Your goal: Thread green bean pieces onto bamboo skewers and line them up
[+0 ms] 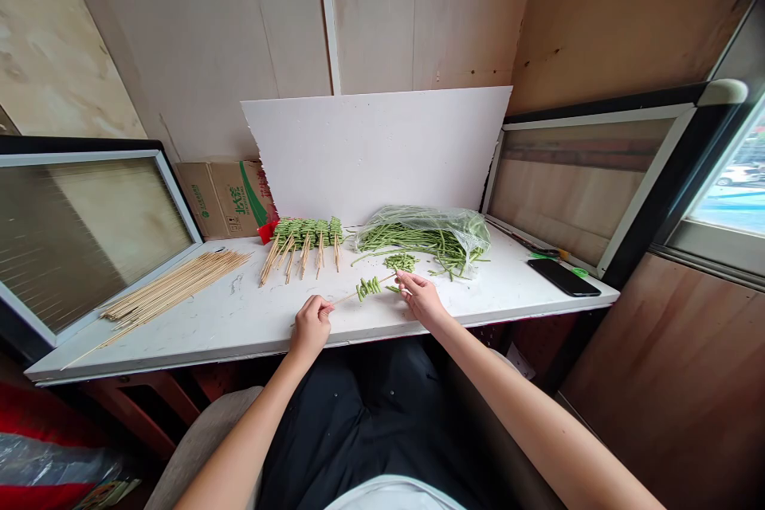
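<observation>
My left hand [311, 327] is closed around one end of a thin wooden skewer [345, 299] above the table's front edge. Several short pieces of green bean [368, 287] are threaded crosswise along the skewer. At the skewer's other end, my right hand [418, 296] is closed, its fingertips pinching near the tip. A green bean piece [393, 288] shows beside the right fingers; whether they grip it is hard to see. Just beyond lies a small pile of cut bean pieces [399, 261]. Behind it, long green beans [412, 237] spill from a clear plastic bag [472, 225].
Finished bean skewers [307, 233] are stacked at the back, sticks toward me. Loose bare skewers [179, 287] lie on the left of the white table [239, 327]. A cardboard box [224, 195] stands behind. A black phone [562, 276] rests at right, near green-handled scissors [578, 272].
</observation>
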A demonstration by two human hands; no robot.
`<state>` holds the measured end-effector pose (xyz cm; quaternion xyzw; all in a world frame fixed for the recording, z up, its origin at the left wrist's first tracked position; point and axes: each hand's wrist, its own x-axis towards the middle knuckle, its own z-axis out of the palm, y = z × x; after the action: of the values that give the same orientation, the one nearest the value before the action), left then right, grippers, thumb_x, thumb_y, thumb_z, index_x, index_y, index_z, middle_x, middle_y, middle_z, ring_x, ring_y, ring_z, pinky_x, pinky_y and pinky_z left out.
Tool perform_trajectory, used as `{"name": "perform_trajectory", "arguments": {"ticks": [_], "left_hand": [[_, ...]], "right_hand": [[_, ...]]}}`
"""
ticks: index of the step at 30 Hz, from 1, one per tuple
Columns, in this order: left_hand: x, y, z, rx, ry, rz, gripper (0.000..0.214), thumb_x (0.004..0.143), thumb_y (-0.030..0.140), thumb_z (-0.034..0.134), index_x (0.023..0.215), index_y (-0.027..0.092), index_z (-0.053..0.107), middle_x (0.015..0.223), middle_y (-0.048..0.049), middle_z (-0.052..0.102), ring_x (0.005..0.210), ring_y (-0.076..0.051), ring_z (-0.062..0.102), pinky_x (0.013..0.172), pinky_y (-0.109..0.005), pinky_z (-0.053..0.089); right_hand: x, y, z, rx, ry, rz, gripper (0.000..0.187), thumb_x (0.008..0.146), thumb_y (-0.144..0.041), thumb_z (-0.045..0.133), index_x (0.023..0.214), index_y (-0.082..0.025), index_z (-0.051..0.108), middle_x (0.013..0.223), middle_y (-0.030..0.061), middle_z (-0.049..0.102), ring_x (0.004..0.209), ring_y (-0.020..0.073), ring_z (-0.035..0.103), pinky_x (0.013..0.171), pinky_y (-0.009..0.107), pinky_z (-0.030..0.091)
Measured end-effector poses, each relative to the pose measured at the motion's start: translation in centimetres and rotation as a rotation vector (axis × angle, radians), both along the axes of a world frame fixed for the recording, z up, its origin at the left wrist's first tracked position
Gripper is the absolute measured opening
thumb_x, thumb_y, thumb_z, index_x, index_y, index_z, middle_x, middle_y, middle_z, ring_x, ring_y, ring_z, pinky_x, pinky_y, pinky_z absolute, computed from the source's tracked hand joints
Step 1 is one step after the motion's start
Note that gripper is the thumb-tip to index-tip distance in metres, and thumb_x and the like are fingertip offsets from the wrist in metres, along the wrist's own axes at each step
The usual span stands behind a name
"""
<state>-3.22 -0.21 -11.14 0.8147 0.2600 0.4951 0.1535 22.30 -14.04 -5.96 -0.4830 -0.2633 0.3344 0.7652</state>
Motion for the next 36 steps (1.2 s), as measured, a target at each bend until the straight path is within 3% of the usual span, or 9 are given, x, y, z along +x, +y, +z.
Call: {"name": "perform_trajectory", "arguments": {"ticks": [8,12,18,36], "left_hand": [[-0.1,0.1,0.0,-0.062,0.000,-0.017,0.020,0.087,0.006,0.053,0.077,0.023,0.056,0.080,-0.0015,0.068,0.077,-0.020,0.068,0.068,-0.029,0.048],[-0.2,0.0,0.2,-0.051,0.008,-0.020,0.021,0.088,0.006,0.052,0.076,0.023,0.056,0.081,-0.0017,0.069,0.077,-0.019,0.068,0.068,-0.029,0.048],[-0.3,0.0,0.2,-0.031,0.021,-0.053,0.021,0.088,0.005,0.051,0.077,0.023,0.054,0.080,-0.0011,0.065,0.078,-0.019,0.066,0.068,-0.028,0.047],[-0.3,-0.2,0.2,0.063,-0.028,-0.017,0.024,0.088,0.003,0.048,0.076,0.023,0.055,0.078,-0.0019,0.064,0.076,-0.019,0.065,0.069,-0.029,0.047]], "right_hand": [[0.1,0.1,-0.6,0.006,-0.204,-0.091,0.043,0.068,-0.058,0.091,0.080,-0.018,0.083,0.085,0.0079,0.075,0.078,0.0193,0.061,0.064,0.031,0.046],[-0.4,0.1,-0.5,0.000,-0.211,-0.128,0.045,0.067,-0.060,0.090,0.083,-0.019,0.083,0.082,0.0065,0.075,0.076,0.0193,0.060,0.065,0.032,0.046],[-1.2,-0.4,0.1,0.013,-0.276,-0.159,0.042,0.071,-0.060,0.087,0.081,-0.019,0.082,0.083,0.0059,0.075,0.083,0.0218,0.063,0.082,0.037,0.050],[-1.9,-0.4,0.4,-0.025,-0.244,-0.161,0.042,0.068,-0.061,0.089,0.074,-0.020,0.079,0.087,0.0089,0.077,0.090,0.0265,0.067,0.085,0.039,0.052]]}}
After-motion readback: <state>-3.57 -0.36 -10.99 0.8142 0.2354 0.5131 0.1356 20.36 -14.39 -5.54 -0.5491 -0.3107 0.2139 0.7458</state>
